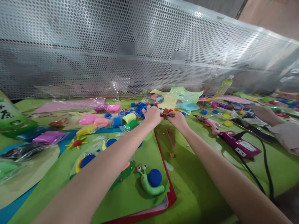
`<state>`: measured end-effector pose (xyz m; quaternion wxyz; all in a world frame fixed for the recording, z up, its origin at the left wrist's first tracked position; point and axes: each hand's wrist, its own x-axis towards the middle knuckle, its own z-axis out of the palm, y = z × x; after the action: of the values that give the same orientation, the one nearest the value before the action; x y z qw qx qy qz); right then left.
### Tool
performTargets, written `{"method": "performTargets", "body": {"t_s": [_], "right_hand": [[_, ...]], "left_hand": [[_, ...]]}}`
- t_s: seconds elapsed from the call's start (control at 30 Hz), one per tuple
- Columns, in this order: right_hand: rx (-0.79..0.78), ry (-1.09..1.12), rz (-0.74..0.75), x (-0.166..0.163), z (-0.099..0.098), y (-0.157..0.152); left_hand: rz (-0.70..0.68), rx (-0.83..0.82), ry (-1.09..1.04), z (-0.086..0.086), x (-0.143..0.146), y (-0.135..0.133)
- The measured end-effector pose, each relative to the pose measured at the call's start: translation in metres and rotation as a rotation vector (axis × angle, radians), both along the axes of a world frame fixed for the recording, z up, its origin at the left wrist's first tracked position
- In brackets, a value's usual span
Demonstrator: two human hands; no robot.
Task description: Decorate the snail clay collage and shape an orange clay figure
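Note:
Both my arms reach far forward over the green table (198,174). My left hand (153,114) and my right hand (177,119) meet at a small brown piece of clay (165,112), and the fingers of both are pinched on it. Under my left arm lies a green board (130,193) with clay figures on it: a green snail with a blue shell (151,182), another blue-shelled snail (85,161) and a red and yellow sun (76,142).
Bagged clay blocks in pink (88,119), purple (48,137), yellow and green (132,125) lie to the left. A pink glue gun (210,123), a purple device (240,147) with a black cable (266,174), another person's arm (271,118), and a perforated metal wall (140,46) are nearby.

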<state>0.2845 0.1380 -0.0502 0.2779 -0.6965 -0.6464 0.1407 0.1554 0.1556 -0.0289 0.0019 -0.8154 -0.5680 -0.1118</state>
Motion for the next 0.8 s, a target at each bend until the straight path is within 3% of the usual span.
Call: {"method": "performTargets", "body": {"t_s": [0.4,0.8], "right_hand": [[-0.079,0.002,-0.002,0.005,-0.002,0.004],[-0.078,-0.034,0.069,0.012,-0.02,0.025]], "left_hand": [[-0.035,0.042,0.038,-0.002,0.0,0.002],[-0.027,-0.001,0.019,-0.004,0.0,0.012]]}}
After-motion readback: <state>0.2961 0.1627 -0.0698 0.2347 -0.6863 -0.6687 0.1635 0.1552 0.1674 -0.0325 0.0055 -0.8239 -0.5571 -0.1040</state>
